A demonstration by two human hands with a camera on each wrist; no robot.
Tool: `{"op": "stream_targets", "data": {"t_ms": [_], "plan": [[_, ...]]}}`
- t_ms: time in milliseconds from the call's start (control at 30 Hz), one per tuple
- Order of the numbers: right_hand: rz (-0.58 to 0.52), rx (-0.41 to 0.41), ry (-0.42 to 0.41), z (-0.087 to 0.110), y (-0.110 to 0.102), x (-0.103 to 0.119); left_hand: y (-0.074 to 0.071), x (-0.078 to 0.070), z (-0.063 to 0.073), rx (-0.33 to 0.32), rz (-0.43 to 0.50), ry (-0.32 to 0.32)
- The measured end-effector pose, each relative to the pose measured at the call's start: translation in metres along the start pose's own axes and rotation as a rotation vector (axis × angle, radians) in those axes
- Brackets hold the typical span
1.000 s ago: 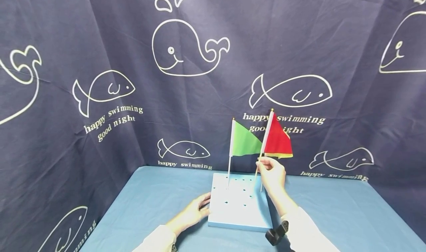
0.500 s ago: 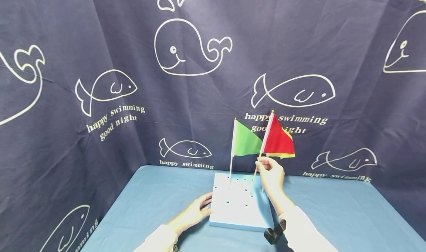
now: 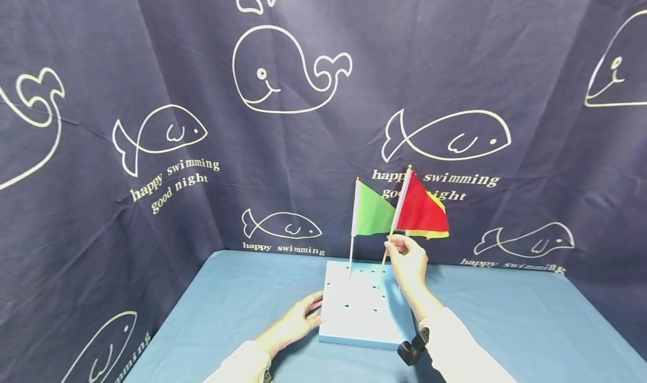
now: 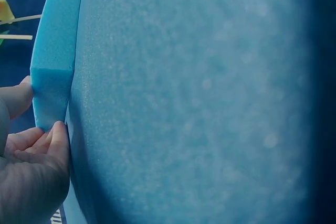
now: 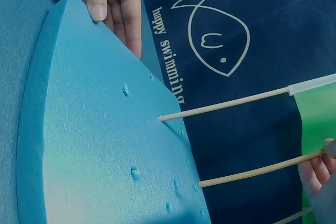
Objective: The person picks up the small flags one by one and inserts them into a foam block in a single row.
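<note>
A light-blue foam board (image 3: pixel 359 324) with several small holes lies on the table. My left hand (image 3: pixel 295 321) holds its left edge, thumb at the top face and fingertips lower down, as the left wrist view shows. In my right hand (image 3: pixel 410 262) is the thin wooden stick of a red flag (image 3: pixel 419 206), pinched just below the cloth and leaning right at the top. The stick's lower tip (image 5: pixel 202 183) is right by a hole near the board's back edge. A green flag (image 3: pixel 371 211) stands upright in the board's left part. Behind the red cloth, a yellow flag (image 3: pixel 434 235) shows partly.
Blue cloth covers the table (image 3: pixel 227 293). A dark blue curtain (image 3: pixel 303 147) with white whales, fish and lettering hangs behind and at the sides. Behind the right hand runs the yellow flag's stick (image 5: pixel 294 216). A black device (image 3: pixel 411 350) sits at the right wrist.
My right hand has shifted slightly left with the red flag, whose stick tip has moved back toward the board's rear. More yellow cloth shows behind it. My left hand stays on the board.
</note>
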State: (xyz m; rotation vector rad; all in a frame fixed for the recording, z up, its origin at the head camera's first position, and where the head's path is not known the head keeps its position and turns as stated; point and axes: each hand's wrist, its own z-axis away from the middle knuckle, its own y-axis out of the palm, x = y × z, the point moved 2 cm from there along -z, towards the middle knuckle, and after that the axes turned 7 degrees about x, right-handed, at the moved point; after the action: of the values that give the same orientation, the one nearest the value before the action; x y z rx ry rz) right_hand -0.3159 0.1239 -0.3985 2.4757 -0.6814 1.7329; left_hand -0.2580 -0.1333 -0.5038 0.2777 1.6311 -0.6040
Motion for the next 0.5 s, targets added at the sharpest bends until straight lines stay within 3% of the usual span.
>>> {"op": "stream_targets", "data": {"t_ms": [500], "plan": [[0.031, 0.011, -0.02, 0.001, 0.011, -0.004, 0.002, -0.003, 0.001, -0.015, -0.026, -0.014]]}}
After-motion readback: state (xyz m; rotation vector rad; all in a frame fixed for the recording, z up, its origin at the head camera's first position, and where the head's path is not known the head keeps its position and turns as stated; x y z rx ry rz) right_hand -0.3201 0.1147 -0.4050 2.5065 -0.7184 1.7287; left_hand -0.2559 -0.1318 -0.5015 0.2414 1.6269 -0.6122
